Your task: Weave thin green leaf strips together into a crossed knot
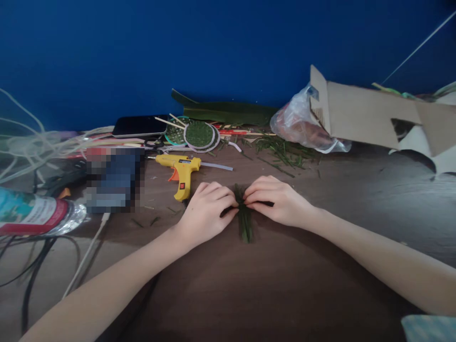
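Observation:
A small bundle of green leaf strips (245,227) stands out between my two hands, over the middle of the brown table. My left hand (210,211) pinches it from the left with thumb and fingers. From the right, my right hand (276,199) pinches the same bundle, fingertips close to those of the left. The fingertips partly hide the middle of the bundle. Just beyond my left hand lies a yellow hot glue gun (183,168) with an orange trigger and a clear glue stick in its back end.
Leaf scraps (285,152), a long green leaf (228,113) and round woven green pieces (199,134) lie along the blue wall. A plastic bag (299,118) and cardboard box (366,111) stand right. A bottle (39,211), phone (138,126), blurred device (116,180) and cables are left.

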`<act>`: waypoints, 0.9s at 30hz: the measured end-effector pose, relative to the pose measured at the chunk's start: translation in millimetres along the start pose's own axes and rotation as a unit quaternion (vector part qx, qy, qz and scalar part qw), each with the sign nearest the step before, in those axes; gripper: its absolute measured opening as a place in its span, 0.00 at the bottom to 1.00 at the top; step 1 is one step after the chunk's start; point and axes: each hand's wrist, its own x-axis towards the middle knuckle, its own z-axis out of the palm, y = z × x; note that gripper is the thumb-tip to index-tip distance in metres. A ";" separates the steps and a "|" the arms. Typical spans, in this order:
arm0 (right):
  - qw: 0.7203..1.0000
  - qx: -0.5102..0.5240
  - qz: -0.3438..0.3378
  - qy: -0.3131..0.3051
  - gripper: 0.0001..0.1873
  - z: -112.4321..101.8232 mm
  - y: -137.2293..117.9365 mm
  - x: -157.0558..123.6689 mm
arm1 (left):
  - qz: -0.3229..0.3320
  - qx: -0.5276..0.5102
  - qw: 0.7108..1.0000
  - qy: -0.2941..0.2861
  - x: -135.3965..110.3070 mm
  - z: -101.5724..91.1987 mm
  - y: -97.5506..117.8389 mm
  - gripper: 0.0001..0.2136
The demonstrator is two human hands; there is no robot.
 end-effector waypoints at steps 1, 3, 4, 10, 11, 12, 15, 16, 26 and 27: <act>1.000 -0.006 -0.001 -0.001 0.07 -0.2 -0.8 0.3 | 0.001 0.001 1.000 0.003 -0.2 0.3 0.2 0.03; 1.000 -0.024 -0.004 -0.001 0.07 -0.3 -2.8 0.9 | 0.007 0.008 1.000 0.010 -0.3 1.4 0.4 0.04; 0.999 -0.033 -0.006 -0.001 0.07 -0.3 -3.7 1.0 | 0.011 0.013 1.000 0.013 -0.3 2.0 0.5 0.04; 0.998 -0.053 -0.022 -0.013 0.07 0.4 -3.7 0.5 | 0.030 0.034 0.999 0.022 0.9 3.5 0.1 0.05; 0.998 -0.053 -0.023 -0.015 0.07 0.6 -3.2 0.2 | 0.031 0.035 0.999 0.022 1.0 3.5 0.1 0.05; 0.998 -0.054 -0.024 -0.017 0.07 0.9 -2.8 -0.1 | 0.031 0.035 0.999 0.022 1.0 3.6 0.1 0.06; 0.998 -0.057 -0.023 -0.020 0.07 1.4 -2.1 -0.9 | 0.030 0.035 0.999 0.019 0.4 4.5 -0.3 0.06; 0.998 -0.057 -0.023 -0.021 0.07 1.6 -2.1 -1.1 | 0.029 0.035 0.999 0.018 0.1 5.0 -0.5 0.06; 0.999 -0.019 -0.020 -0.022 0.06 -0.2 -0.3 -0.8 | 0.015 0.024 1.000 0.008 -0.8 3.3 1.4 0.05; 0.999 -0.016 -0.022 -0.024 0.06 -0.8 -0.2 -0.9 | 0.012 0.021 1.000 0.007 -0.9 2.6 2.0 0.05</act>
